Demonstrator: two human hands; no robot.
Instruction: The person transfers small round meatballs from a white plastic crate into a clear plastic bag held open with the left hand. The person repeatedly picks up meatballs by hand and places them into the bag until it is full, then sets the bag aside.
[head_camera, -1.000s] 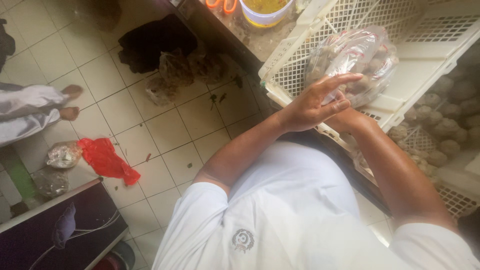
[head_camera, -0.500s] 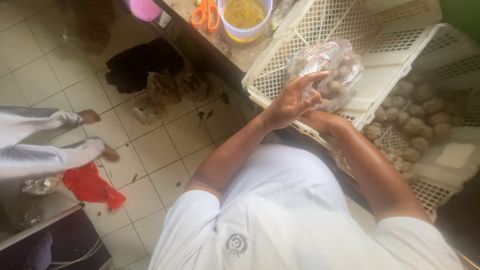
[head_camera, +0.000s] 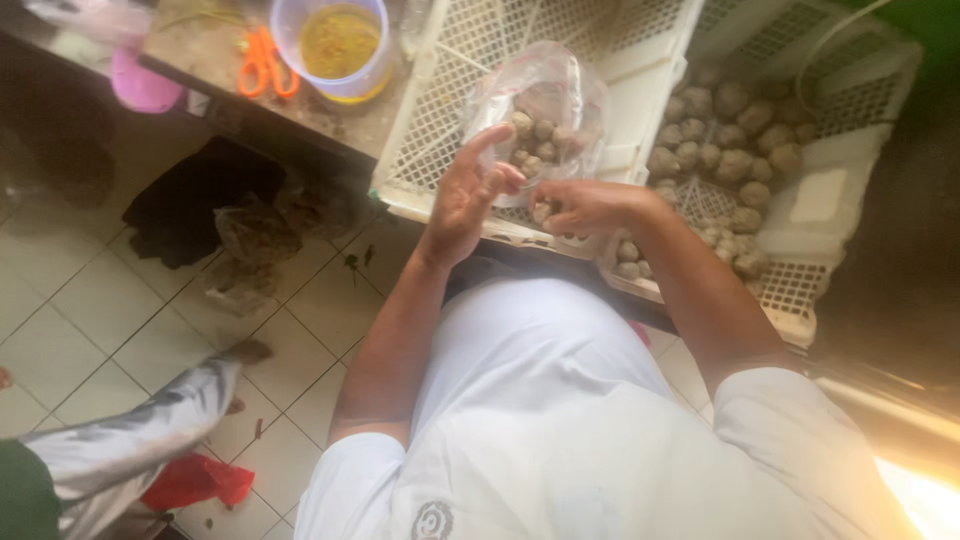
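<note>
A clear plastic bag (head_camera: 545, 105) holding several small brown round balls sits over a white lattice crate (head_camera: 470, 70). My left hand (head_camera: 468, 190) is against the bag's left side, fingers spread along it. My right hand (head_camera: 585, 205) grips the bag's lower edge, with a few balls showing by its fingers. Just to the right, a second white crate (head_camera: 800, 285) holds many more of the same brown balls (head_camera: 725, 130).
Orange scissors (head_camera: 262, 62) and a clear tub of yellow paste (head_camera: 338, 42) lie on the counter at top left. Dark cloth and rubbish (head_camera: 215, 205) lie on the tiled floor. Another person's leg (head_camera: 140, 440) and a red bag (head_camera: 195, 480) are at lower left.
The view has shifted, so the crates sit more central and the second crate of balls shows fully. My hands stay on the bag; my right hand has come out from under my left.
</note>
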